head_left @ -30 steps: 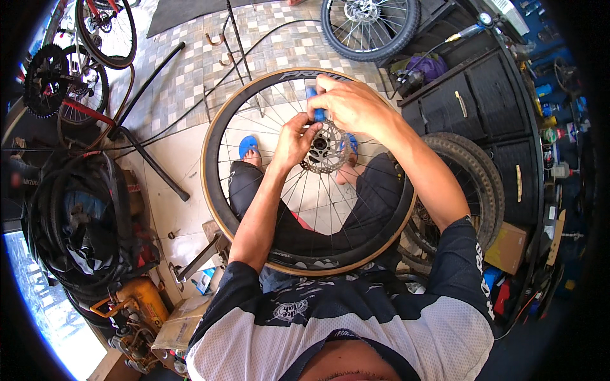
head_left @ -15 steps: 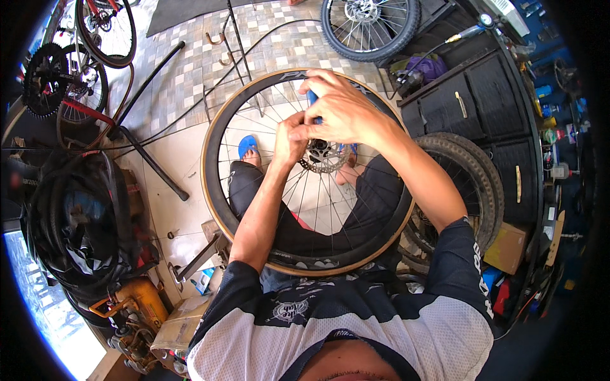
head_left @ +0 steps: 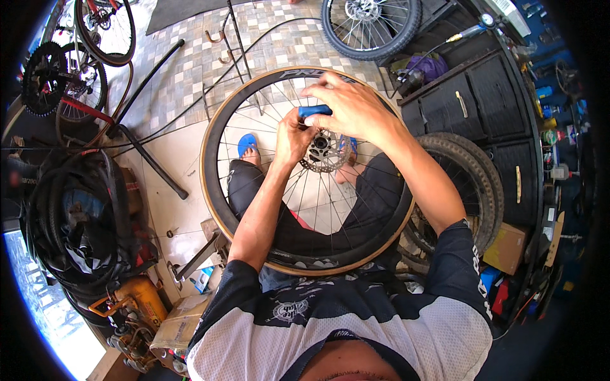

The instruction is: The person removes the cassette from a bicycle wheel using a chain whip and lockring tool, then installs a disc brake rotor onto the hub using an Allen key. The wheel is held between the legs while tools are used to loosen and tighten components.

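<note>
The black, tan-edged wheel bore a silver rotor; left hand curled, right hand half-spread at a blue tool, grips unclear.

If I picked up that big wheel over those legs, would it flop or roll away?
The spoked bicycle wheel would probably feel stiff, not floppy: it looks round and doesn't sag. Stood on edge, that roundness could make it roll. Its thin-looking disc brake rotor might bend if knocked.
</note>
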Demonstrator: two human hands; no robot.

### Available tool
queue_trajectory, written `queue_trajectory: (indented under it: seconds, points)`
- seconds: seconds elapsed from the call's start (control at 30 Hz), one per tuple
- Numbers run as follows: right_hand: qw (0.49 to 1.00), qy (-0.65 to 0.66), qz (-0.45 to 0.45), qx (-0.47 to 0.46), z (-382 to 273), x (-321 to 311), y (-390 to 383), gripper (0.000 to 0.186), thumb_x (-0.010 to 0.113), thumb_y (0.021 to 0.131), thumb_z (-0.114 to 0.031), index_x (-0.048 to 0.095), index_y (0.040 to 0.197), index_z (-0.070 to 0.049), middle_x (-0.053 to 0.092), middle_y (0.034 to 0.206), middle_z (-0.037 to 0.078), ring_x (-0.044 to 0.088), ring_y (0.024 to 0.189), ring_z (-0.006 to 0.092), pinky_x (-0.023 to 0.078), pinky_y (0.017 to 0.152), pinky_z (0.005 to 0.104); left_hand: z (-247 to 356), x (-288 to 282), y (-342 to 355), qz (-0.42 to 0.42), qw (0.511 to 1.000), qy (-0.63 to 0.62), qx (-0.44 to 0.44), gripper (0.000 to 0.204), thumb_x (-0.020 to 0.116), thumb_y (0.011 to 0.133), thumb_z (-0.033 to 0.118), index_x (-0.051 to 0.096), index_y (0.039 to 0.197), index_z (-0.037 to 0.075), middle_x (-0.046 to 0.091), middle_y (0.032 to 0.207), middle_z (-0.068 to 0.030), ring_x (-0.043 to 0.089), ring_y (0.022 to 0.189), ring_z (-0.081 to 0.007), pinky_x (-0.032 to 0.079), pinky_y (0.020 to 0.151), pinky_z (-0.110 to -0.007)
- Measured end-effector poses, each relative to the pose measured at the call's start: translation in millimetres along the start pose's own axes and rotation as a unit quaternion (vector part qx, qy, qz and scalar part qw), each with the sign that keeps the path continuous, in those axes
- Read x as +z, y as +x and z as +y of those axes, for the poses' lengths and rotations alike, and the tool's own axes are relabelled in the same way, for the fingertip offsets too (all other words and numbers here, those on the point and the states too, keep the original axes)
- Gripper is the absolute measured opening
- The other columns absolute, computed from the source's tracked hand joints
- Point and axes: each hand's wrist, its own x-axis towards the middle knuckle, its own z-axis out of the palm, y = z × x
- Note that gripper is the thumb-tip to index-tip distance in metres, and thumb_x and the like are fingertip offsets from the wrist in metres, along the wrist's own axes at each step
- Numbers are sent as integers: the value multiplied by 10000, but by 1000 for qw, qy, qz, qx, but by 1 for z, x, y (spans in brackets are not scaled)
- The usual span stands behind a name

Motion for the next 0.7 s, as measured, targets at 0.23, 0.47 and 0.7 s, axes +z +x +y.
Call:
queue_trajectory:
  seconds: [0.23,0.47,0.7]
  points:
    - [981,-64,27,-182,36,13,-1,300,668,958,-177,721,1243,-101,653,1337,151,650,1214,358,536,1000,484,2,-6,-2,-111,994,14,22,212,694,996,70,697,1186,-22,775,992,-117,720,946,-162,574,854,-340]
    - [993,97,49,-36,26,9,-3,484,633,1013,-375,627,1407,-94,628,1376,219,641,1228,390,524,1020,478,-16,-12,1,-50,999,22,-1,120,696,972,59,741,1058,-12,782,890,-109,720,831,-129,573,755,-318]
    - [985,171,1,-6,12,4,-11,431,662,956,-298,679,1282,-16,739,1139,247,719,1055,396,550,927,478,9,-4,-9,8,997,79,-6,66,742,919,58,728,954,4,740,761,-92,653,698,-92,537,636,-320]
